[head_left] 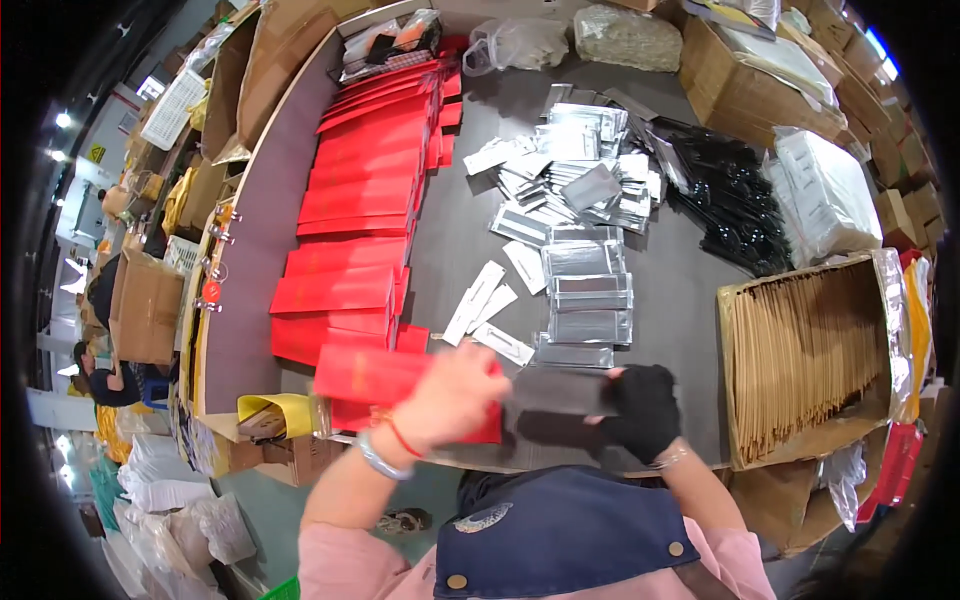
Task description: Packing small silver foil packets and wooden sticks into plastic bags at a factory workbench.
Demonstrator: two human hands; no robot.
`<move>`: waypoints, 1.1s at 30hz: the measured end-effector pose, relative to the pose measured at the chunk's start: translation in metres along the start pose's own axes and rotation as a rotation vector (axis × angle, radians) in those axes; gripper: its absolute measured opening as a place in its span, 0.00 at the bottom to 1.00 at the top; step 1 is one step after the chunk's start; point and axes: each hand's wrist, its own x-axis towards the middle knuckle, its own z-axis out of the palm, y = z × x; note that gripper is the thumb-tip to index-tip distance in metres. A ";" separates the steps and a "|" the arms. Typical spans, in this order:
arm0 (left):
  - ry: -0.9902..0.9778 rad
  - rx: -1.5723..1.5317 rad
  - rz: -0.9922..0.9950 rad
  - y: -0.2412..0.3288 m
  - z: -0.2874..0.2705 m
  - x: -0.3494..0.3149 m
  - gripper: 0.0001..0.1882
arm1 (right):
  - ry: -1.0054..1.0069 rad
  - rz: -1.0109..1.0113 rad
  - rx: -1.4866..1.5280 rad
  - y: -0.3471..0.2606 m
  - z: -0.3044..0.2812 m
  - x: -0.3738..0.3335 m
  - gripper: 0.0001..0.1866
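Observation:
My left hand (455, 392), bare and smeared by motion, is over the near end of the red envelopes; its fingers are too blurred to read. Beneath and beside it lies a red envelope (365, 375), and I cannot tell whether the hand grips it. In a black fingerless glove, my right hand (643, 408) pinches the right end of a dark flat rectangular piece (555, 390), blurred too. Just beyond is a column of dark flat packets (590, 327) in clear wrapping. White printed slips (475, 303) lie left of that column.
Overlapping red envelopes (355, 200) line the table's left side wall (255, 230). A heap of silvery packets (585, 165) sits farther back, with black glossy strips (735, 195) to its right. At right stands a carton of brown cardboard pieces (805, 360); a yellow box (272, 415) is at near left.

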 end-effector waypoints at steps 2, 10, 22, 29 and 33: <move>0.265 0.042 -0.057 -0.040 -0.029 -0.001 0.03 | 0.125 0.088 0.021 0.014 -0.007 -0.007 0.33; 0.322 -0.079 -0.771 0.030 0.074 -0.040 0.44 | -0.052 0.054 -0.119 -0.016 -0.014 -0.004 0.34; 0.282 -0.280 -0.763 0.024 0.073 -0.041 0.43 | -0.164 -0.216 0.105 -0.053 0.055 0.024 0.35; 0.570 -0.165 -0.675 -0.067 0.071 0.034 0.24 | 0.169 -0.116 0.055 0.016 0.007 0.005 0.26; 0.404 -0.257 -0.658 -0.071 0.073 0.043 0.15 | 0.623 0.327 0.056 0.106 -0.034 -0.060 0.17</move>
